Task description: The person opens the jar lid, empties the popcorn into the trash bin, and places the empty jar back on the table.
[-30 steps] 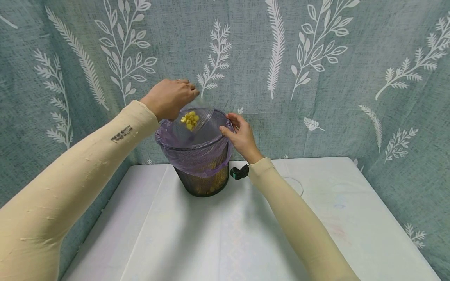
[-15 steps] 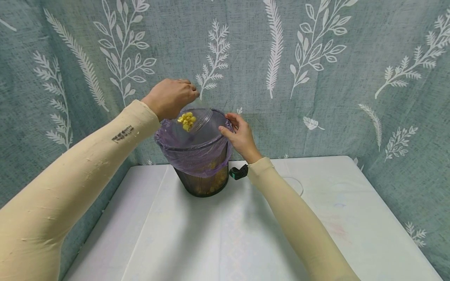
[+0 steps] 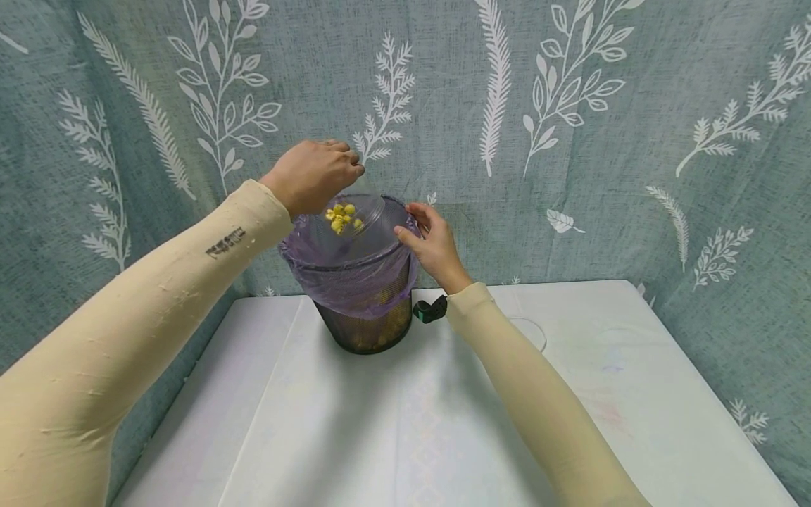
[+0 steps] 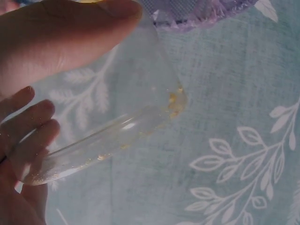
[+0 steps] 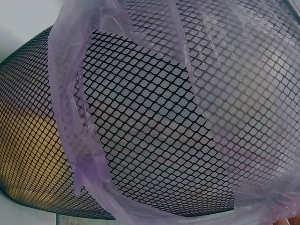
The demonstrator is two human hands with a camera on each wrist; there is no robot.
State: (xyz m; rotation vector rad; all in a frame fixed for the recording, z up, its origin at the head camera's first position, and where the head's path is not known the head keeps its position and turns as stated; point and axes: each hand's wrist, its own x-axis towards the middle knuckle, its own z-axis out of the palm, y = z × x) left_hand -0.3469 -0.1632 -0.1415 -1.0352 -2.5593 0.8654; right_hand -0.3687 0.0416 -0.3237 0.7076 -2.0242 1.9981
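Observation:
My left hand [image 3: 313,176] holds a clear plastic container [image 4: 140,93], tipped over the mouth of a black mesh wastebasket [image 3: 364,338]. Thumb and fingers lie on opposite sides of the container in the left wrist view, and yellow crumbs cling near its base. Yellow pieces that look like popcorn [image 3: 340,217] show at the container's mouth; whether each is inside or falling I cannot tell. A purple bin liner [image 3: 348,292] is folded over the wastebasket's rim. My right hand [image 3: 437,250] grips the right side of that lined rim with thumb and fingers.
The wastebasket stands near the back of a white table [image 3: 355,436]. A black device with a green patch [image 3: 431,310] shows beside my right wrist, and a thin ring-like line [image 3: 538,334] to its right. A patterned curtain [image 3: 456,141] hangs close behind.
The yellow pieces have shifted and spread apart at the container's mouth. My left hand has moved slightly right and up. My right hand stays at the rim.

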